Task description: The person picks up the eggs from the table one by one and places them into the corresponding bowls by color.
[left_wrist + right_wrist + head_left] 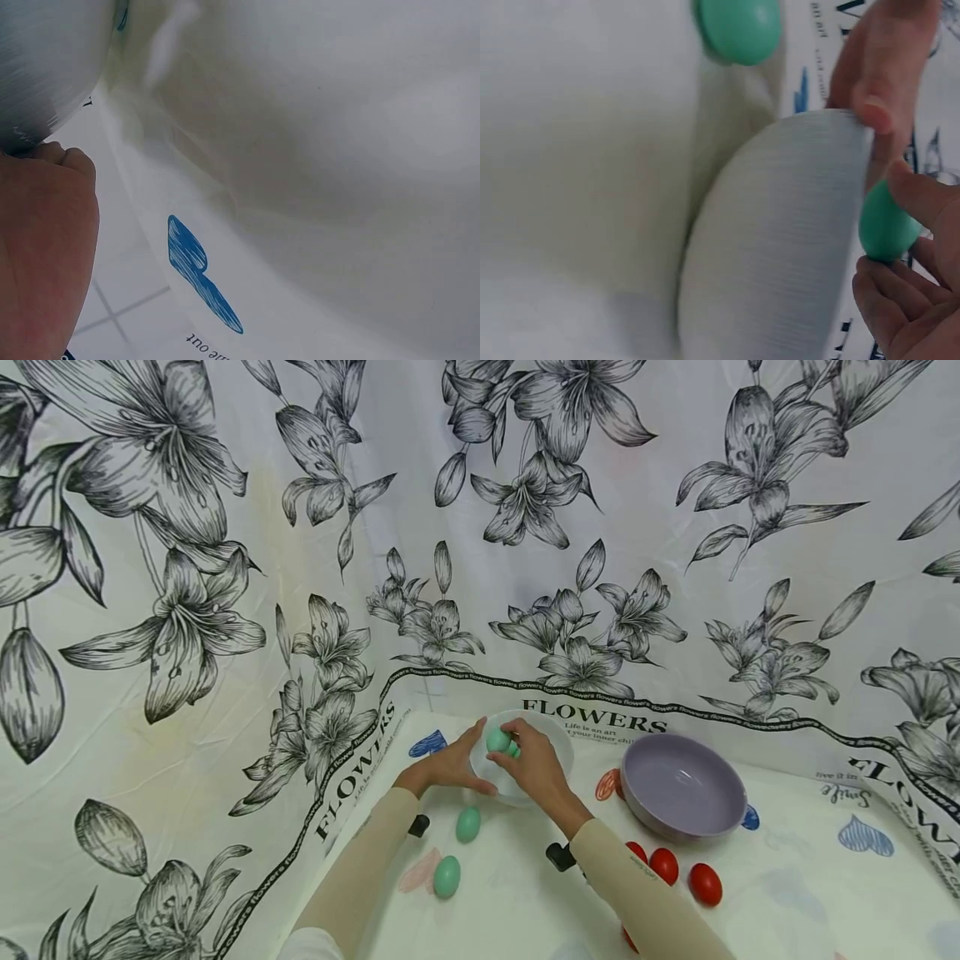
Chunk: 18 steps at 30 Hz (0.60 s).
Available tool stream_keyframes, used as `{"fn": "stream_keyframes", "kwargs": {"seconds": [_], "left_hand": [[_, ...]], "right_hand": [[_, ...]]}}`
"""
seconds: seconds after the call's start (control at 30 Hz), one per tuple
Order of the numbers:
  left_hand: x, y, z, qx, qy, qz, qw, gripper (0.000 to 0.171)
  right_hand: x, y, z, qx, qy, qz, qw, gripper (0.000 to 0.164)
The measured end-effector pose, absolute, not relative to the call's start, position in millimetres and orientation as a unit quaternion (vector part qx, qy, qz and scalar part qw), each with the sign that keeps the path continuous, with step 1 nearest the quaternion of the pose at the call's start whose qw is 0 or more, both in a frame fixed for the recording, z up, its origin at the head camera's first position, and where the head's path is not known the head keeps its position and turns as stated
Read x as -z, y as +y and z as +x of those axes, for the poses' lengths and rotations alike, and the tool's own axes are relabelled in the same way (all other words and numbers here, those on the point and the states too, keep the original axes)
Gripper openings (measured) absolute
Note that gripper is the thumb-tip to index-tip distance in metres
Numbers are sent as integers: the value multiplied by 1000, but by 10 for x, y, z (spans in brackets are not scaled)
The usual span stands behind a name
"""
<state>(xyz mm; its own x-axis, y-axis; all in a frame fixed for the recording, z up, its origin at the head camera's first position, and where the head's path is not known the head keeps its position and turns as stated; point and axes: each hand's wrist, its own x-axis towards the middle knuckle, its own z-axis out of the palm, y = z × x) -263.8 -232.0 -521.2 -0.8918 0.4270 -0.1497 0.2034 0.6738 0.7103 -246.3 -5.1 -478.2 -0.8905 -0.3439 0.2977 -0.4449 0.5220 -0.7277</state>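
My left hand (448,765) grips the left side of a white bowl (557,752), its thumb over the rim in the right wrist view. Over the bowl, my right hand (538,768) pinches a green egg (889,225) between thumb and fingertips. Behind those fingers, another bit of green (513,749) shows inside the bowl, mostly hidden. Two green eggs (468,824) (447,877) lie on the cloth in front of the bowl, near my left forearm. The left wrist view catches only the back of that hand (45,247) and the bowl's outer wall (52,67).
A purple bowl (684,787) stands to the right of the white one. Several red eggs (706,884) lie in front of it, some partly covered by my right sleeve (645,893). A flower-printed cloth (525,610) rises behind and to the left.
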Motion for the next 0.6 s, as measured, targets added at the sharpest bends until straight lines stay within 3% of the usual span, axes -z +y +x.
{"fn": "stream_keyframes", "kwargs": {"seconds": [0.3, 0.6], "left_hand": [[5225, -2310, -2649, -377, 895, 182, 155, 147], [5182, -2326, -2626, -375, 895, 184, 155, 146]], "right_hand": [[5106, -166, -2544, -349, -917, 196, -5, 50], [5169, -256, -2611, -311, -923, 225, -19, 49]]}}
